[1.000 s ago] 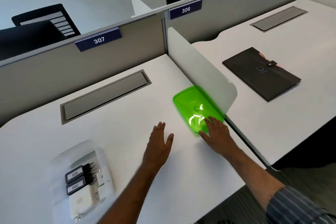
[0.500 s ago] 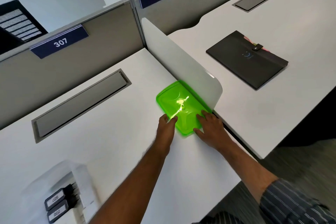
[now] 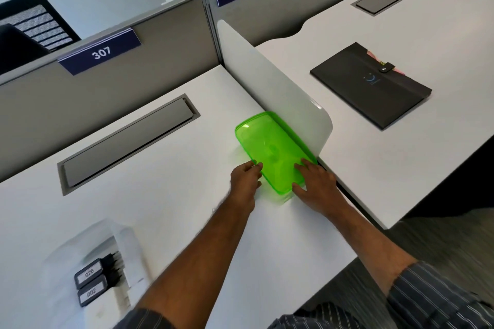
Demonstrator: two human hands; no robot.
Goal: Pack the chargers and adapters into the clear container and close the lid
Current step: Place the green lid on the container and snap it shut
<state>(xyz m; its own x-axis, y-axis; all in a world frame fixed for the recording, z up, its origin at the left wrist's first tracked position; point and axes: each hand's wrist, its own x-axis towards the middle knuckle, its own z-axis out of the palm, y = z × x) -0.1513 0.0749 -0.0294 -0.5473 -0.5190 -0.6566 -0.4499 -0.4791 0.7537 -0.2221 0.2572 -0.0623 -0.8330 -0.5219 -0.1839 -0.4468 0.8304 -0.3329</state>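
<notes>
A translucent green lid lies on the white desk against the white divider panel. My left hand grips the lid's near left edge, fingers curled on the rim. My right hand holds the near right corner, fingers on top and thumb at the edge. The clear container sits at the desk's near left, blurred, with two dark adapters labelled 026 and 002 and a white charger inside.
A white divider panel separates this desk from the right desk, where a black folder lies. A grey cable hatch is set into the desk at the back. Partition walls carry labels 307 and 306.
My left hand moved from the bare desk to the lid's left edge and took hold of it. My right hand stayed at the lid's near right corner. The view shifted right.
</notes>
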